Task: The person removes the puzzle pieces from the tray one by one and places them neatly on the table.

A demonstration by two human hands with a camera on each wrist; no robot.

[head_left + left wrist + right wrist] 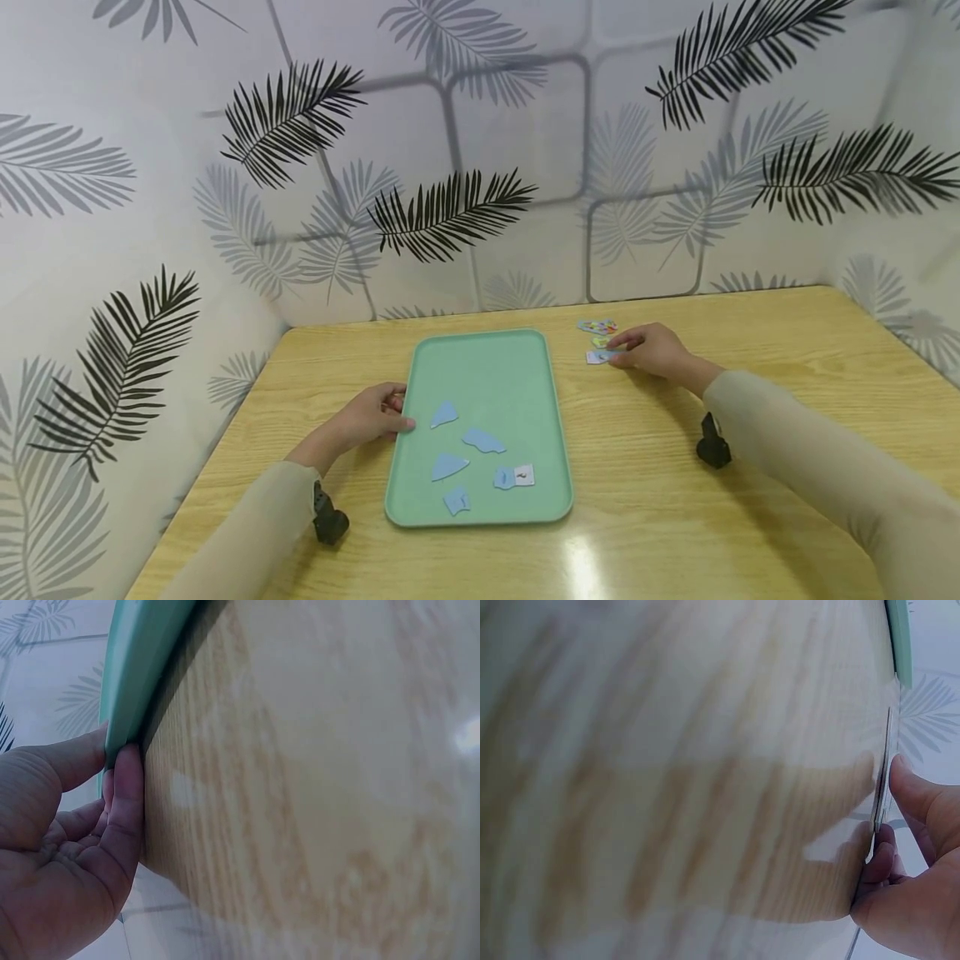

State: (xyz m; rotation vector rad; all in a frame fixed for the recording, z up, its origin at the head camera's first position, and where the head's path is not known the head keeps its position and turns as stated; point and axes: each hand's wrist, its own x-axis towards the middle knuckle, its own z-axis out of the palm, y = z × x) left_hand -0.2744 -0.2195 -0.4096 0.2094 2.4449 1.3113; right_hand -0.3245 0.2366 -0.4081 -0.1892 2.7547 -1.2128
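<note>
My left hand (371, 414) grips the left rim of a green tray (480, 358); in the left wrist view the thumb and fingers (127, 776) pinch its edge. Several flat light-blue puzzle pieces (483, 441) lie spread over the tray's near half, one with a white end bearing a dark mark. To the right of the tray, my right hand (652, 350) pinches a thin pale blue and white puzzle piece (597, 357) low over the table. In the right wrist view that piece (886, 769) shows edge-on, beside the thumb.
Just behind the right hand lie a yellow-green piece (598, 342) and a multicoloured piece (597, 326). Everything stands on a wood-grain table (645, 517) that meets a leaf-patterned wall (525, 250) at the back. Black wrist cameras hang below both sleeves.
</note>
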